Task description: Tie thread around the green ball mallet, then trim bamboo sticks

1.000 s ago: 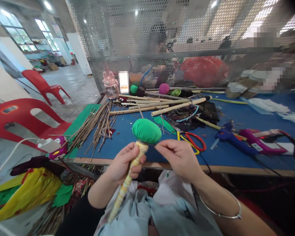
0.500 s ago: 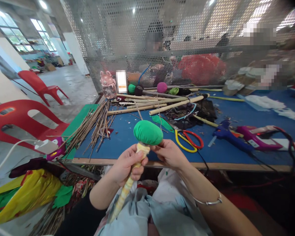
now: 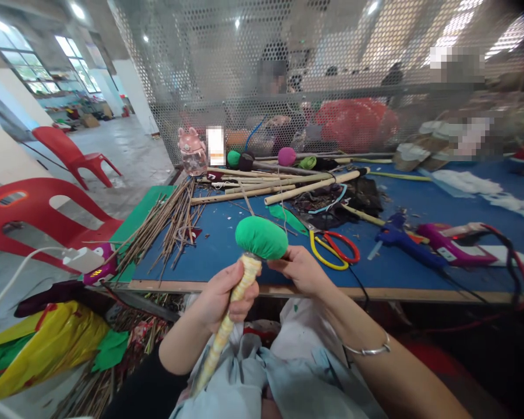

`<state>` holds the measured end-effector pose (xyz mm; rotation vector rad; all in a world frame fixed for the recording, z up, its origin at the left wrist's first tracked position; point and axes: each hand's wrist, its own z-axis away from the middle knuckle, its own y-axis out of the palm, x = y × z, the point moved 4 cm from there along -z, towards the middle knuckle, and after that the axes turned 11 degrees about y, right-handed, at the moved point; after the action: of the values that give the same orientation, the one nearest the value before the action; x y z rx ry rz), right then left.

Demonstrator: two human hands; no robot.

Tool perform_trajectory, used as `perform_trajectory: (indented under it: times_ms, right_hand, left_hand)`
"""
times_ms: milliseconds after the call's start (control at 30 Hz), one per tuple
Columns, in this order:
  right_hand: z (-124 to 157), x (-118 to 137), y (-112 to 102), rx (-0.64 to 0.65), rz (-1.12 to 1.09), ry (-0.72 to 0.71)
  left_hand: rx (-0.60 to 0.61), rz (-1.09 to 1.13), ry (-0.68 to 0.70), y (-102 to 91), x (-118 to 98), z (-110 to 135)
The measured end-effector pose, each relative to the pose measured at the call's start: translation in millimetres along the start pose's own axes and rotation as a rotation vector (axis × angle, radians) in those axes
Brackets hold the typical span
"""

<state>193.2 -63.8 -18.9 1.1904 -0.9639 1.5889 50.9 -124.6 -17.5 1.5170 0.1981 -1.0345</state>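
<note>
My left hand (image 3: 231,294) is wrapped round the handle of a mallet-like stick (image 3: 220,343), which slants down over my lap. Pale yellow banded wrapping covers the handle. On its upper end sits a rounded head (image 3: 262,237) covered in smooth green cloth. Close under the right side of this head is my right hand (image 3: 303,270), its fingers pinched together; what they hold is hidden. Scissors (image 3: 329,249) with yellow and red handles lie on the blue table, beyond my right hand. A green cloth scrap (image 3: 288,219) lies by their blades.
Thin brown sticks (image 3: 166,224) lie in a bundle on the table's left. Thicker bamboo poles (image 3: 314,185) cross its back. At right are a blue glue gun (image 3: 413,241), cables and a purple device (image 3: 456,247). A perforated metal screen (image 3: 227,64) stands behind; a person sits beyond it.
The wrapped stick has turned slightly and its green head sits a little lower and further left. My left hand has shifted slightly along with it; my right hand stays beside the head.
</note>
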Motion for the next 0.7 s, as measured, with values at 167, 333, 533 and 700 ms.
perform_trajectory:
  times_ms: [167,333,533,700]
  right_hand:
    - [3.7,7.7,7.0,-0.128,0.131,-0.191]
    - [2.8,-2.9,8.1,-0.196,0.176,-0.159]
    - [5.0,-9.1,3.2,-0.273,0.212,-0.148]
    - [9.9,-4.3,-1.0,-0.327,0.225,-0.159]
  left_hand:
    - [0.008,0.001,-0.026,1.0,5.7,1.2]
    - [-0.026,-0.091,0.039,2.0,0.7,-1.0]
    - [-0.170,-0.245,0.181,-7.4,-4.9,-1.2]
    - [-0.231,-0.225,0.076,-17.1,-0.3,-1.5]
